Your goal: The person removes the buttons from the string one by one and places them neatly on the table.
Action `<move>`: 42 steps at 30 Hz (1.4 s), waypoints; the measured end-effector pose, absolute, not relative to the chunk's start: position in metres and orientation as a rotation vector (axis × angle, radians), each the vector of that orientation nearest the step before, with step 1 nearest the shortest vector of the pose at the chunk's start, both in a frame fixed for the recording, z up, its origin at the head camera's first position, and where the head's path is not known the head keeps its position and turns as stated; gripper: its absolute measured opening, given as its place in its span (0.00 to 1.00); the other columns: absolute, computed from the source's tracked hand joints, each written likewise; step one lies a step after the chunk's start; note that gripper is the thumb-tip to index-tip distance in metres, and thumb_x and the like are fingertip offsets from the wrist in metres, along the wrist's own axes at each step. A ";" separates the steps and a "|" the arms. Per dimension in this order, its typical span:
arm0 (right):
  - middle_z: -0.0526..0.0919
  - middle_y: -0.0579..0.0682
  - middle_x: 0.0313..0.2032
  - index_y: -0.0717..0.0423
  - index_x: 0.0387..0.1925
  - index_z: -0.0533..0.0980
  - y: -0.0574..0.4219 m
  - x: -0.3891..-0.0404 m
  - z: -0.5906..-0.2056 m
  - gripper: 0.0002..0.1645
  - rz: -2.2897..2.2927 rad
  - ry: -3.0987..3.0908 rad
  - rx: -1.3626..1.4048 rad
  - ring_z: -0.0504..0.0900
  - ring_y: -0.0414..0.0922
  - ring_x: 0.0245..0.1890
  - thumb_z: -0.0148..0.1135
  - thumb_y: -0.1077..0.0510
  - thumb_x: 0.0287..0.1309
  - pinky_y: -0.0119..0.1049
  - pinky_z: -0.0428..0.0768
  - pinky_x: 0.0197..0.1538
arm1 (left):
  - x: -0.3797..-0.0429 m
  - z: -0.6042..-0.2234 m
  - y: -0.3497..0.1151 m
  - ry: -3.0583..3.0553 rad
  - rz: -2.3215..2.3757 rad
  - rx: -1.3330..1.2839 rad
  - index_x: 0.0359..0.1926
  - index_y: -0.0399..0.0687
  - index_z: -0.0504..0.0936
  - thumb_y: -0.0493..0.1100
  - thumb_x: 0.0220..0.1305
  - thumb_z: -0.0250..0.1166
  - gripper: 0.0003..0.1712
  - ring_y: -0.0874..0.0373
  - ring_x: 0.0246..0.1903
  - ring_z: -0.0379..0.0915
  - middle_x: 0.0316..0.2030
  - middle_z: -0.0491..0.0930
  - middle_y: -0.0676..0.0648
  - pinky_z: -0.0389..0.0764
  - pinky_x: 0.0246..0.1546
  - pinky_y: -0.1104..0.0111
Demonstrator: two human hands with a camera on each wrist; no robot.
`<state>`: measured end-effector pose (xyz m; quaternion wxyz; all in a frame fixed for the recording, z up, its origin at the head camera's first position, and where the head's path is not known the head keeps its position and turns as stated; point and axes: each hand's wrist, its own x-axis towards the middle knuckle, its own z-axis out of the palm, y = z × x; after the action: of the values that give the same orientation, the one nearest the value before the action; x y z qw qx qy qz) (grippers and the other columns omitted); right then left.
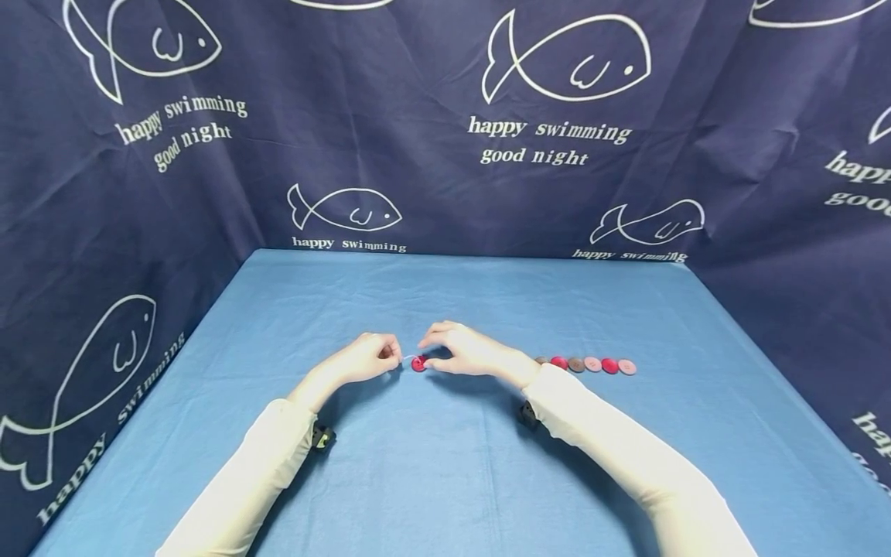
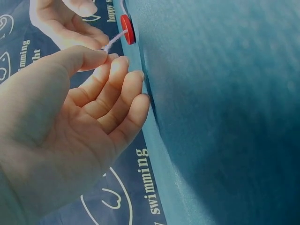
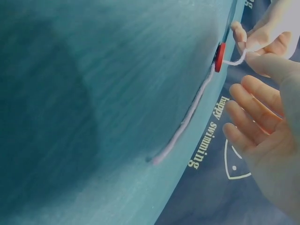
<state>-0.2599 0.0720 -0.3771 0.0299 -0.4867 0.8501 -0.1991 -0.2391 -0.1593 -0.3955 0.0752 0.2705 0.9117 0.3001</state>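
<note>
A red button [image 1: 418, 363] sits on the blue table between my two hands, threaded on a pale lavender string [image 3: 190, 112]. My left hand [image 1: 369, 357] pinches a short end of that string between thumb and forefinger, left of the button; its other fingers curve loosely in the left wrist view. From the button's other side the string trails along the cloth, seen in the right wrist view. My right hand [image 1: 462, 350] hovers around the button's right side, thumb and fingers apart. In the right wrist view its thumb reaches close to the string's pinched end.
To the right, partly behind my right wrist, lies a row of buttons: red [image 1: 609, 365], pink [image 1: 592, 363] and brown [image 1: 576, 364]. A blue cloth covers the table [image 1: 445, 464]. Dark fish-print curtains [image 1: 431, 139] enclose it at the back and sides.
</note>
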 end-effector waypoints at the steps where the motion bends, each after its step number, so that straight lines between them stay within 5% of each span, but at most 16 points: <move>1: 0.79 0.52 0.46 0.61 0.49 0.78 0.071 -0.260 -0.377 0.20 -0.609 2.620 -1.498 0.74 0.48 0.51 0.61 0.56 0.57 0.41 0.72 0.57 | -0.239 -0.396 -0.159 2.736 0.901 0.814 0.32 0.45 0.78 0.37 0.61 0.57 0.03 0.67 0.21 0.70 0.24 0.79 0.52 0.73 0.30 0.72; 42: 0.76 0.51 0.36 0.58 0.40 0.81 0.056 -0.262 -0.389 0.15 -0.552 2.612 -1.533 0.74 0.45 0.38 0.66 0.53 0.54 0.36 0.73 0.46 | -0.241 -0.394 -0.159 2.746 0.908 0.804 0.30 0.45 0.77 0.37 0.61 0.57 0.04 0.67 0.22 0.70 0.23 0.79 0.52 0.73 0.30 0.72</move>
<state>-0.2619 0.0560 -0.3894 0.0313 -0.4977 0.8481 -0.1792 -0.2410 -0.1589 -0.3944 0.0697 0.2672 0.9125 0.3018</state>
